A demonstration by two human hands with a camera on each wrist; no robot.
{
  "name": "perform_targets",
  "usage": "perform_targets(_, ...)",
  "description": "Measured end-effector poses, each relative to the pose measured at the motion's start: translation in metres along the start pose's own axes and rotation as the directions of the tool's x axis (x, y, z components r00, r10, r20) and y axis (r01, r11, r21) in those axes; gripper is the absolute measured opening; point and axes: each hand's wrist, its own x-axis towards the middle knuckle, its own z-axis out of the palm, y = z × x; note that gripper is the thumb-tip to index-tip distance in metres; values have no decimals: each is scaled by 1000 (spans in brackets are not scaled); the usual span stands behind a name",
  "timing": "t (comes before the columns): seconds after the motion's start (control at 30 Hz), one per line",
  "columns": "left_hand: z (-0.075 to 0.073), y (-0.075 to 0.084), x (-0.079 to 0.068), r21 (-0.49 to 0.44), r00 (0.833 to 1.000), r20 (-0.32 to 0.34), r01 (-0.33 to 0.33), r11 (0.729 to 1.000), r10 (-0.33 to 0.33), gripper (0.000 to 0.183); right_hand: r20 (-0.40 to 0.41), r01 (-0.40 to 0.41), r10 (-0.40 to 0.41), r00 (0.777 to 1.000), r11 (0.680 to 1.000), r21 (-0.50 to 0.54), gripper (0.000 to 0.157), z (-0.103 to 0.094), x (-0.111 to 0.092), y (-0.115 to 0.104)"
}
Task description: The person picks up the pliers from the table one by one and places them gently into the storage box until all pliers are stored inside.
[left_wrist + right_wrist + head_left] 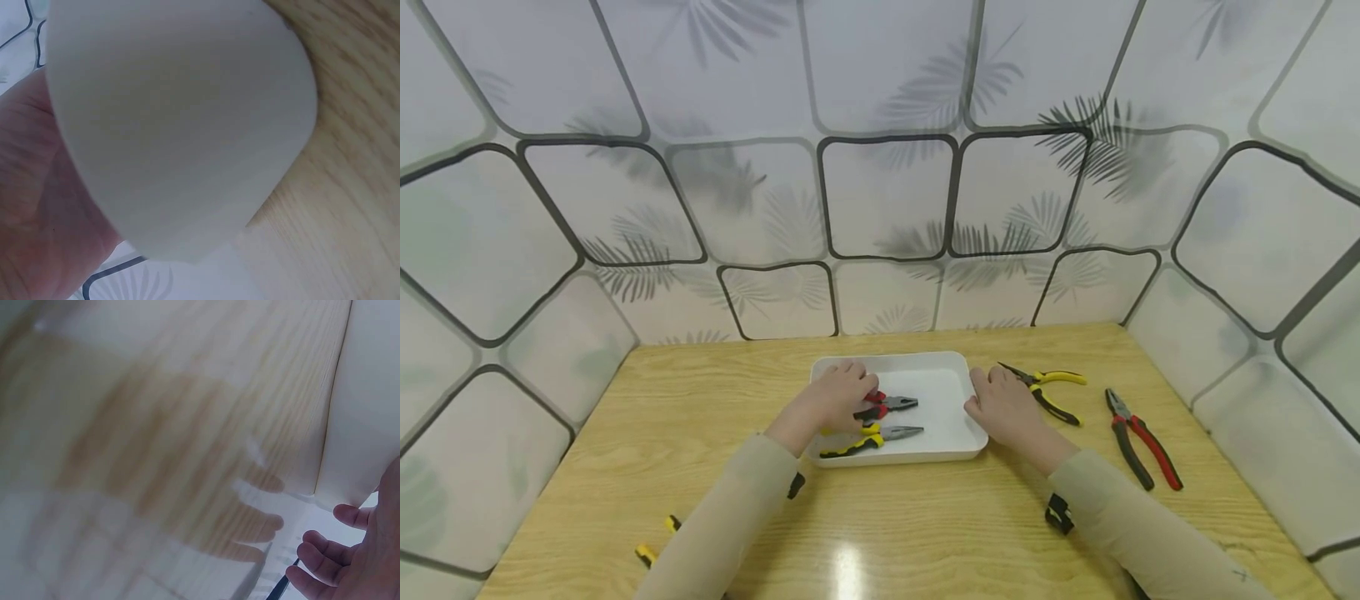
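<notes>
In the head view, a white tray (940, 454) holds combination pliers (895, 403) with red-and-black handles and, nearer me, long-nose pliers (898, 432) with yellow-and-black handles. My left hand (837, 397) reaches over the tray's left rim, fingers curled at the red handles, which it partly covers. Beside the tray's right rim is my right hand (1009, 410), its thumb at the rim. The left wrist view has the tray's outer wall (181, 125) hiding the left fingers. In the right wrist view, the right hand's fingers (325, 559) are loosely bent and hold nothing.
Right of the tray lie yellow-handled long-nose pliers (1043, 390) and larger red-and-black pliers (1138, 442). Yellow-and-black handle ends (646, 555) poke out by the left sleeve. A patterned cloth (887, 200) stands behind and beside the wooden table (700, 392).
</notes>
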Motion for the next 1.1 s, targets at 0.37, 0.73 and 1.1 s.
perform_targets(0.37,-6,2,-6,8,1000,-7,-2,1000,2,49,5,5,-5,1000,1000,2,14,-3,0,0)
perform_targets(0.73,-10,2,-9,-2,1000,-7,-5,1000,5,46,12,-2,2,1000,1000,11,14,-1,-1,2)
perform_targets(1.1,-11,1,-12,17,1000,-5,-16,1000,16,48,8,6,-6,1000,1000,16,16,-3,-1,-1)
